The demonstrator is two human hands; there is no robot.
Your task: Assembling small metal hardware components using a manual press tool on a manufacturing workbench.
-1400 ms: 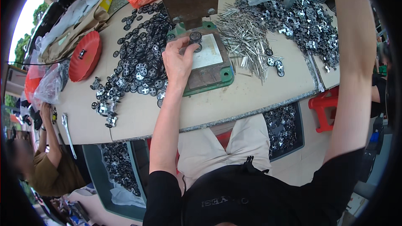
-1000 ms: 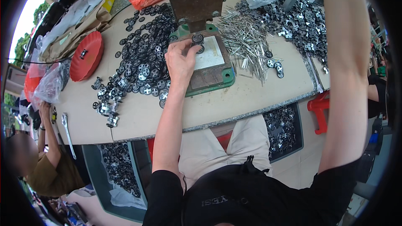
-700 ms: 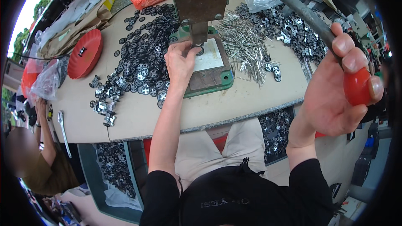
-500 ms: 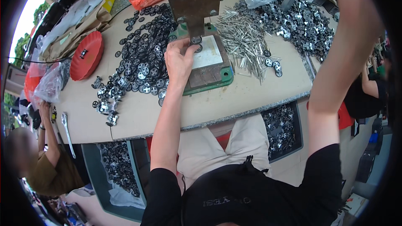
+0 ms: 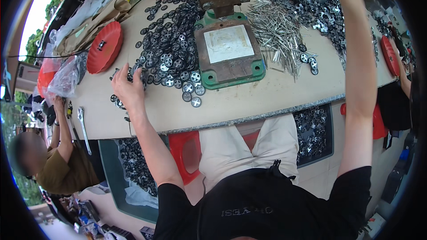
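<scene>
A: Where is the left hand (image 5: 126, 90)?
B: It lies palm down on the pale worktable (image 5: 249, 102), at the near left edge of the heap of small black plastic wheels with silvery cross hubs (image 5: 171, 55). Its fingers are curled loosely over a few of the wheels; whether any is actually pinched, I cannot tell.
A: And the right hand?
B: Only the right forearm (image 5: 356, 71) shows, raised and running up out of the top edge, so the hand itself is out of sight.
A: What lies just beyond the wheels?
B: To their right sits the green-framed press base with a rusty brown plate and a pale square in its middle (image 5: 229, 55). Past it lies a spread of thin silvery metal pins (image 5: 278, 40), then more dark small parts toward the far right.
A: Anything to the left?
B: A round red plastic lid (image 5: 104, 46) leans near the table's far left, with a clear plastic bag (image 5: 66, 78) just beside it. A metal wrench (image 5: 83, 129) lies at the near left edge. Another person in a brown shirt (image 5: 62, 169) sits lower left.
</scene>
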